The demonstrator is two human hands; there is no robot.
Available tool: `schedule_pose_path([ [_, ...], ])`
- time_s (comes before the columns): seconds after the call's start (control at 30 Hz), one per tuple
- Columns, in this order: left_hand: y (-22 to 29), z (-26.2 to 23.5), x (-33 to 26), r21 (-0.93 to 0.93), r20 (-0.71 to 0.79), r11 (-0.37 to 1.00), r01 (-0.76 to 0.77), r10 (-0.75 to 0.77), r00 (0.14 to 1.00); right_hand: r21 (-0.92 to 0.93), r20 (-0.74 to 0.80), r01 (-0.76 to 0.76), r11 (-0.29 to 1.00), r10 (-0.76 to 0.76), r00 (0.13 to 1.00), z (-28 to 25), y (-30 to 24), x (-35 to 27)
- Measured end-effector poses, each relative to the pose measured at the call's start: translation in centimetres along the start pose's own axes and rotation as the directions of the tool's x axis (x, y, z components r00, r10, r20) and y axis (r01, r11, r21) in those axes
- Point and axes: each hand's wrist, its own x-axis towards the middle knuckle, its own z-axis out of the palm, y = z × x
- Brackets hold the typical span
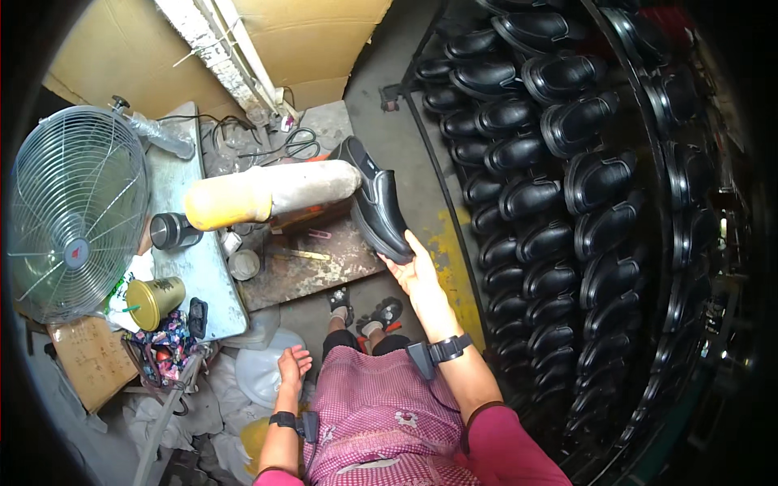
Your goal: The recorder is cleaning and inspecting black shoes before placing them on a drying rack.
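Observation:
A black leather slip-on shoe (381,212) is held up over the right edge of the workbench. My right hand (416,274) grips it by the toe, fingers wrapped under the sole and thumb along the side. Close to the shoe's opening is the grey-white end of a thick tube (312,185), whose other end is yellow. Whether the tube touches the shoe, I cannot tell. My left hand (293,364) is empty, its fingers loosely stretched out, low beside the checked apron (385,397).
A rack of black shoes (559,198) fills the right side. On the left stand a large wire-caged fan (79,215), a dark-lidded jar (172,231) and a gold-lidded cup (154,302) on a pale blue table (219,296). Scissors (301,144) lie on the worn bench (356,271).

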Motion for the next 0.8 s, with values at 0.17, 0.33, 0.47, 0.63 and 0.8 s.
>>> schedule_pose_path([
  [0.17, 0.2, -0.4, 0.4, -0.009, -0.002, 1.000, 0.002, -0.002, 1.000, 0.074, 0.115, -0.052, 0.996, 0.043, 0.992, 2.6, -0.2, 1.0],
  [0.33, -0.2, -1.4, 0.8, -0.002, -0.018, 1.000, 0.020, -0.020, 1.000, 0.104, 0.125, -0.055, 0.993, 0.042, 0.991, 3.6, -0.4, 1.8],
  [0.47, -0.1, -1.7, 0.9, -0.002, -0.030, 0.999, 0.039, -0.039, 0.999, 0.081, 0.009, 0.015, 0.997, -0.016, 1.000, 3.6, 0.2, 1.2],
  [0.63, 0.1, -1.2, 0.9, 0.007, -0.024, 0.999, 0.039, -0.039, 0.999, -0.519, 0.022, 0.511, 0.685, -0.587, 0.809, 1.3, 1.8, 0.0],
  [0.8, 0.7, -0.7, 1.2, 0.021, -0.015, 1.000, 0.021, -0.021, 1.000, -0.710, 0.254, 0.673, 0.209, -0.814, 0.522, 0.3, 2.3, 0.3],
])
